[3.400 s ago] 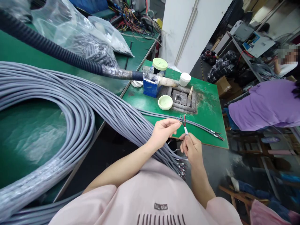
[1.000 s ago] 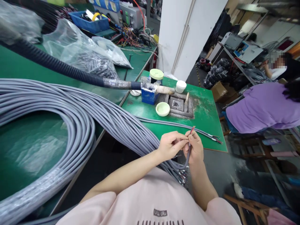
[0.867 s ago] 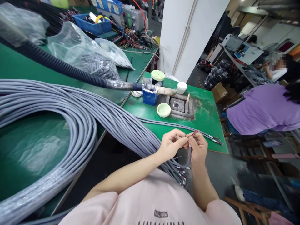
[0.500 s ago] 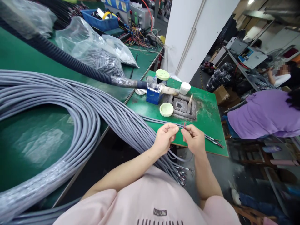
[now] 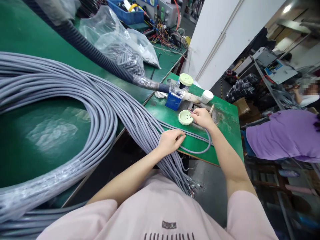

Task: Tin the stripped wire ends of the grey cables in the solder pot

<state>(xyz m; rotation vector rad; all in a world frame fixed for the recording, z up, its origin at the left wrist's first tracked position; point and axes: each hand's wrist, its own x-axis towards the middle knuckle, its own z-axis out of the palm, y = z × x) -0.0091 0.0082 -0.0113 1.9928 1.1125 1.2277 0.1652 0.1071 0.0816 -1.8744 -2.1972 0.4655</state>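
Observation:
My right hand (image 5: 202,117) pinches the end of a grey cable (image 5: 209,141), which loops back below it over the green bench. Thin dark and reddish wires (image 5: 190,111) stick out from its fingertips, over the pale green dish (image 5: 185,119). My left hand (image 5: 171,140) is held lower and to the left, its fingers curled and thumb close to the forefinger. Anything between those fingertips is too small to make out. Behind that hand runs a thick bundle of grey cables (image 5: 140,125).
Behind the dish stand a blue box (image 5: 173,100) with a hose (image 5: 120,71) at it, a white cup (image 5: 207,96) and a tub with a yellow-green lid (image 5: 186,79). Plastic bags (image 5: 125,55) lie farther back. A person in purple (image 5: 282,135) is at the right.
My hands have moved apart. The right one has gone up and forward with the cable end to the dish; the left has dropped slightly. The head view has shifted.

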